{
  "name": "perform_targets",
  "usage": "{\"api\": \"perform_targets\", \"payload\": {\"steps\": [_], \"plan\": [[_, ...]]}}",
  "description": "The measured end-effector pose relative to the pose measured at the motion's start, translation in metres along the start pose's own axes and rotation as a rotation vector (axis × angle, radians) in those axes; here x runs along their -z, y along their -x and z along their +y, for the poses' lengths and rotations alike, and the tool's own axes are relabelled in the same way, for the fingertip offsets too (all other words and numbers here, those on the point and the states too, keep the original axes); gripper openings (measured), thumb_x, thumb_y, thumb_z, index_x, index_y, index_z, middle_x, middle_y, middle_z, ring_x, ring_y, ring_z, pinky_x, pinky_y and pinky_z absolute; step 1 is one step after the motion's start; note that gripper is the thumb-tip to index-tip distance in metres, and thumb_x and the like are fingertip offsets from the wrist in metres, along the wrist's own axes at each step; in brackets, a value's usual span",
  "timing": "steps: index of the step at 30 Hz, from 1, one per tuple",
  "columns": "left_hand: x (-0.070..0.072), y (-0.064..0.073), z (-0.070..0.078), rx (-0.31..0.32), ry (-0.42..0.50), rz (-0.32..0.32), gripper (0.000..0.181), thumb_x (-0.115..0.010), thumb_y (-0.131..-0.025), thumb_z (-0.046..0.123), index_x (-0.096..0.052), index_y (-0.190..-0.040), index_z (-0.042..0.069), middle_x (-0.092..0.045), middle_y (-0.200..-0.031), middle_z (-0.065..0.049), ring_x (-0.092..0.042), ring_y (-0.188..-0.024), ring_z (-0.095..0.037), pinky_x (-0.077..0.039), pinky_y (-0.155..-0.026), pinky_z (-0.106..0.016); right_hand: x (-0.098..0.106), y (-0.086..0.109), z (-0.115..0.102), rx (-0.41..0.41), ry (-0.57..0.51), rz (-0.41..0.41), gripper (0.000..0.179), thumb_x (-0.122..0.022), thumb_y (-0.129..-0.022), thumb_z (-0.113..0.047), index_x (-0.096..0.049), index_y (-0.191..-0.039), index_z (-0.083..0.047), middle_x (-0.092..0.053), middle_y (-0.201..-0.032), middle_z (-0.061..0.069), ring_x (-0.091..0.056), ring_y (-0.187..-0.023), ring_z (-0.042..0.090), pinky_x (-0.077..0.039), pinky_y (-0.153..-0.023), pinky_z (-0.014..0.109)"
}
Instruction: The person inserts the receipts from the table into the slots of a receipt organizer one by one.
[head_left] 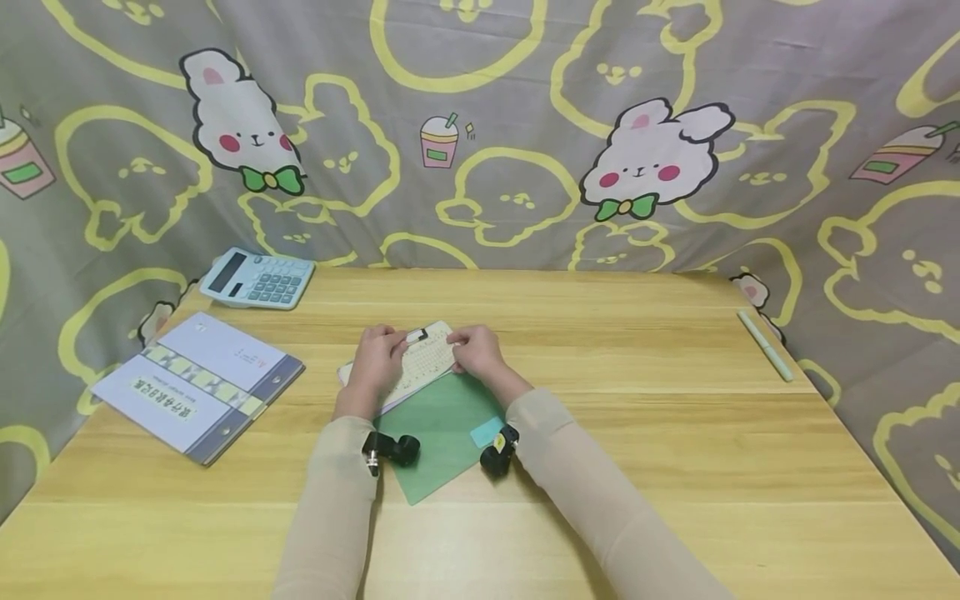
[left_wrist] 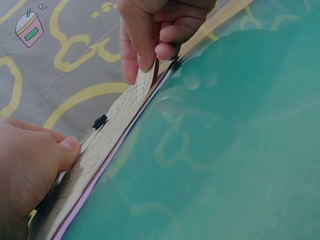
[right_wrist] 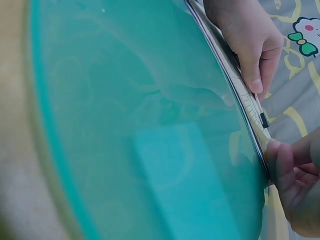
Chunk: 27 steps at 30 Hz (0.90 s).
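Observation:
A stack of printed papers (head_left: 427,367) lies at the top of a green translucent sheet (head_left: 442,433) on the wooden table. A black binder clip (left_wrist: 100,121) sits on the stack's far edge. My left hand (head_left: 377,362) pinches the clip's wire handle between thumb and fingers. To its right, my right hand (head_left: 477,352) pinches the corner of the top papers; in the left wrist view that corner (left_wrist: 144,82) bends up. Several layers show along the stack's edge, one of them purple. A light-blue rectangle (right_wrist: 185,175) shows at the green sheet's right side.
On the left lies a lavender and grey folder (head_left: 198,387) with printed characters. Behind it stands a light-blue calculator (head_left: 258,279). A pale green pen (head_left: 765,346) lies far right. A patterned curtain (head_left: 517,125) hangs along the table's back and sides.

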<state>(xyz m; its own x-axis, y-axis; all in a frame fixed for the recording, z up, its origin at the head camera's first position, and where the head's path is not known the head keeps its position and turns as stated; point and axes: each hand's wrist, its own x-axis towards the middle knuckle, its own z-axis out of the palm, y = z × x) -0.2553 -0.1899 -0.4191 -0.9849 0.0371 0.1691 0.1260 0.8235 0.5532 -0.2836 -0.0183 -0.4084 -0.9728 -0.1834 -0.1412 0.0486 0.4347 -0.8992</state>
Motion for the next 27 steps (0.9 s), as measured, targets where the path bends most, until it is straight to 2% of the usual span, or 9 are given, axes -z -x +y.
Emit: {"api": "perform_targets", "payload": {"steps": [9,15,18,22,27], "plan": [[-0.001,-0.001,-0.001,-0.001,-0.010,0.016,0.031,-0.047,-0.089,0.016,-0.053,-0.116,0.003,-0.047,-0.112,-0.014,-0.036,-0.103,-0.028,-0.033,-0.088,-0.042,0.001,0.002,-0.007,0.024,0.081,-0.007,0.030,-0.047,-0.070,0.011,-0.063,-0.093,0.001,-0.056,-0.091,0.013,-0.050,-0.044,0.010,-0.046,-0.044,0.020],[-0.002,0.000,0.000,0.004,-0.011,0.010,0.032,-0.048,-0.089,0.016,-0.052,-0.117,0.003,-0.046,-0.113,-0.014,-0.036,-0.105,-0.028,-0.032,-0.089,-0.042,0.002,0.004,-0.005,0.050,0.075,-0.011,0.029,-0.048,-0.072,0.009,-0.062,-0.095,0.001,-0.056,-0.094,0.016,-0.051,-0.045,0.012,-0.046,-0.045,0.021],[-0.003,0.000,-0.001,0.001,-0.015,0.012,0.032,-0.048,-0.088,0.016,-0.053,-0.117,0.003,-0.045,-0.114,-0.014,-0.035,-0.105,-0.028,-0.032,-0.089,-0.042,0.003,0.003,-0.001,0.063,0.042,-0.027,0.026,-0.050,-0.075,0.007,-0.061,-0.097,0.001,-0.056,-0.094,0.015,-0.052,-0.046,0.012,-0.047,-0.046,0.022],[-0.003,0.001,-0.001,-0.001,-0.014,0.014,0.031,-0.047,-0.089,0.016,-0.053,-0.117,0.002,-0.045,-0.114,-0.014,-0.036,-0.105,-0.028,-0.032,-0.089,-0.042,0.005,0.001,0.007,0.055,-0.050,-0.057,0.023,-0.054,-0.078,0.003,-0.060,-0.100,0.001,-0.057,-0.086,0.012,-0.053,-0.048,0.013,-0.048,-0.048,0.023],[-0.002,0.002,0.001,0.046,0.050,0.014,0.033,-0.048,-0.088,0.018,-0.052,-0.117,0.002,-0.041,-0.117,-0.012,-0.033,-0.111,-0.027,-0.029,-0.092,-0.042,0.014,0.007,0.009,0.032,-0.130,-0.098,0.029,-0.055,-0.078,0.002,-0.057,-0.107,0.002,-0.057,-0.081,0.012,-0.055,-0.055,0.015,-0.049,-0.052,0.026]]}}
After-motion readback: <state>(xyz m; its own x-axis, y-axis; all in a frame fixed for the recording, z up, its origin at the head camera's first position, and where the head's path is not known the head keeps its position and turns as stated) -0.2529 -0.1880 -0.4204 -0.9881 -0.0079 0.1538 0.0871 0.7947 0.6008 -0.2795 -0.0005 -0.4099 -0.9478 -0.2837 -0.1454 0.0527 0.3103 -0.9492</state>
